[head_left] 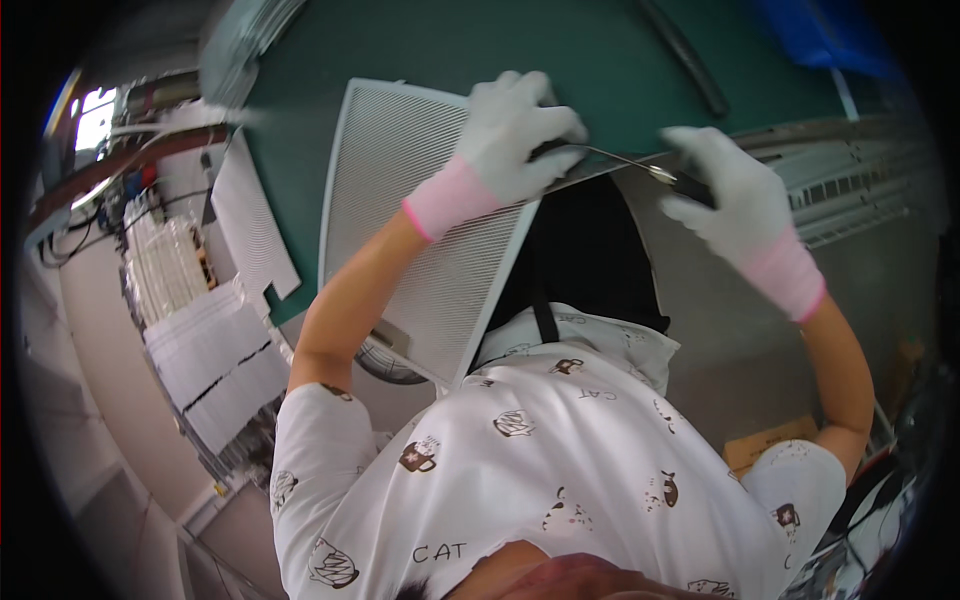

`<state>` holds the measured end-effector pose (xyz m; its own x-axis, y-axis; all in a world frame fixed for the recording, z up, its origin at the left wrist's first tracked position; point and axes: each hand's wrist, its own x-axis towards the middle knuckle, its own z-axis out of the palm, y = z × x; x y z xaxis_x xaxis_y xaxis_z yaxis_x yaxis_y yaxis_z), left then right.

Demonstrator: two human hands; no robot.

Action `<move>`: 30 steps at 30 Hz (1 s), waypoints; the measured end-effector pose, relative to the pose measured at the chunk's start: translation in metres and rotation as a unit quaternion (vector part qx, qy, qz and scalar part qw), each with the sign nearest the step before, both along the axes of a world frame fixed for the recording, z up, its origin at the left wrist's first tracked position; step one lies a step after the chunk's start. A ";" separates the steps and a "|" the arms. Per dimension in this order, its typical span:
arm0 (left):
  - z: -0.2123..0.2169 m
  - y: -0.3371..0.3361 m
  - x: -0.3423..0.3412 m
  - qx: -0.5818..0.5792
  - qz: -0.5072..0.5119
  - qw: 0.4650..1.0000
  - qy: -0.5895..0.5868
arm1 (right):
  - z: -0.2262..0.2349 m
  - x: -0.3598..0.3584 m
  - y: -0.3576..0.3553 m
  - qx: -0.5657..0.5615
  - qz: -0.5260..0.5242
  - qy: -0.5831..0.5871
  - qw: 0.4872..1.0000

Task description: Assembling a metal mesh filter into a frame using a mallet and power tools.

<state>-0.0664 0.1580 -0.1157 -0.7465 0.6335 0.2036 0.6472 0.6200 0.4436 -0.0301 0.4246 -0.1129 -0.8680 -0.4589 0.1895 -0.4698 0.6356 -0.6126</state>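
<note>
Both my hands wear white gloves with pink cuffs. Between them runs a thin, slightly curved metal-shafted tool with a brass-coloured collar and a black handle. My right hand, a little blurred, is closed around that handle. My left hand has its thumb and fingers closed at the tool's other end, by a small dark piece whose kind I cannot make out. Below the left wrist, a white-framed panel with a fine ribbed face lies slantwise, partly on the green tabletop and partly over its near edge.
A dark rod lies on the tabletop at the back right, near blue sheeting. Clear plastic wrapping sits at the back left. Another ribbed white sheet and stacked white panels stand on the left.
</note>
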 end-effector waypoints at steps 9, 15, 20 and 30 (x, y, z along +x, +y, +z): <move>-0.009 -0.004 -0.002 0.021 -0.010 1.000 0.002 | 0.018 -0.029 0.017 -0.184 -0.120 -0.638 0.739; 0.007 -0.001 -0.005 0.067 0.001 0.997 -0.033 | 0.033 -0.027 0.001 -0.075 -0.141 -0.513 0.843; 0.002 -0.003 -0.004 0.059 -0.001 0.998 -0.038 | 0.019 -0.017 -0.003 -0.013 -0.017 -0.195 0.981; -0.003 0.006 -0.002 0.055 -0.009 0.998 -0.021 | 0.009 -0.036 0.027 0.294 0.249 0.395 0.834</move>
<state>-0.0680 0.1635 -0.1183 -0.7441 0.6230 0.2411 0.6375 0.5544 0.5350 -0.0664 0.4519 -0.1035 -0.2529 -0.9402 0.2282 -0.8744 0.3231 0.3621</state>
